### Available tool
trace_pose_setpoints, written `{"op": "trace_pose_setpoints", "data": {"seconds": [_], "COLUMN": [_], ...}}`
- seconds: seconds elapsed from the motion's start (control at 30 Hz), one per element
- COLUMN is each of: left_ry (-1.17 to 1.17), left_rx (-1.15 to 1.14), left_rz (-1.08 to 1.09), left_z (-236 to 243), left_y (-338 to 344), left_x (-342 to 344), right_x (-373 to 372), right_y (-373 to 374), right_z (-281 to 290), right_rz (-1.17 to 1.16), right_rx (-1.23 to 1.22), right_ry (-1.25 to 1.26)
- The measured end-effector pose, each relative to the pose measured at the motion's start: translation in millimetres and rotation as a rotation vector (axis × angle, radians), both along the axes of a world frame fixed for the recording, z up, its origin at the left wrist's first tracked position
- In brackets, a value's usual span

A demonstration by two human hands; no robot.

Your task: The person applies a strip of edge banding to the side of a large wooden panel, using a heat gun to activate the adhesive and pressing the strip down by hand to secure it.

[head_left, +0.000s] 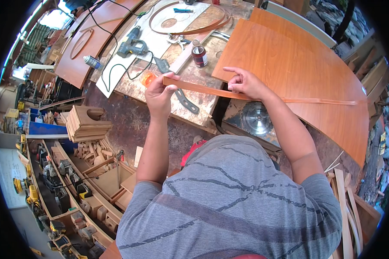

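A long, thin strip of wood-coloured edge banding (199, 88) stretches from left to right in front of me. My left hand (160, 96) pinches its left end between thumb and fingers. Farther along, my right hand (246, 83) is at the strip's upper edge, index finger extended leftward and the other fingers curled against the banding. The strip passes behind my right wrist and runs on across a large brown wood-grain panel (285, 54). An orange roll of tape (148, 78) sits just beside my left hand, and a curved dark metal piece (187, 102) lies below the strip.
On the worn workbench (205, 113) are a heat gun (132, 44) with a black cord, a dark bottle (199, 55) and a coiled band (190, 33). A spray can (92, 61) lies to the left. A round metal disc (257, 118) is below my right forearm; shelves of power tools (58, 185) stand lower left.
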State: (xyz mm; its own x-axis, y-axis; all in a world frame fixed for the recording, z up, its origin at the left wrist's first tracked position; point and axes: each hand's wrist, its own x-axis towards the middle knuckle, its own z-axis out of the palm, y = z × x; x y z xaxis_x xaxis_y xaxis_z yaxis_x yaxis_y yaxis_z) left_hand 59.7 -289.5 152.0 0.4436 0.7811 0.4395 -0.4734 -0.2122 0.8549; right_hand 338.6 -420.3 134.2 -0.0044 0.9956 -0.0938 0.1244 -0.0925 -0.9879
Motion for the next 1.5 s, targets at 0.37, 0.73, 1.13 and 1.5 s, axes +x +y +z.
{"op": "trace_pose_setpoints", "data": {"seconds": [0.37,0.73,1.13,1.5], "left_ry": [0.018,-0.024,-0.034,-0.025], "left_rx": [0.008,0.021,0.010,0.024], "left_rz": [0.014,-0.029,-0.031,-0.027], "left_z": [-2.2,-1.5,-1.4,2.8], "left_y": [-0.9,-2.2,0.8,1.0], "left_x": [-0.1,4.7,5.0,8.2], "right_x": [7.8,5.1,24.0,21.8], "right_y": [-10.3,-2.2,-22.1,-18.5], "right_z": [-3.9,-19.2,-9.1,-11.9], "right_rz": [-0.078,0.018,0.092,0.097], "right_rx": [0.112,0.036,-0.036,-0.031], "right_ry": [0.019,0.013,0.043,-0.017]}}
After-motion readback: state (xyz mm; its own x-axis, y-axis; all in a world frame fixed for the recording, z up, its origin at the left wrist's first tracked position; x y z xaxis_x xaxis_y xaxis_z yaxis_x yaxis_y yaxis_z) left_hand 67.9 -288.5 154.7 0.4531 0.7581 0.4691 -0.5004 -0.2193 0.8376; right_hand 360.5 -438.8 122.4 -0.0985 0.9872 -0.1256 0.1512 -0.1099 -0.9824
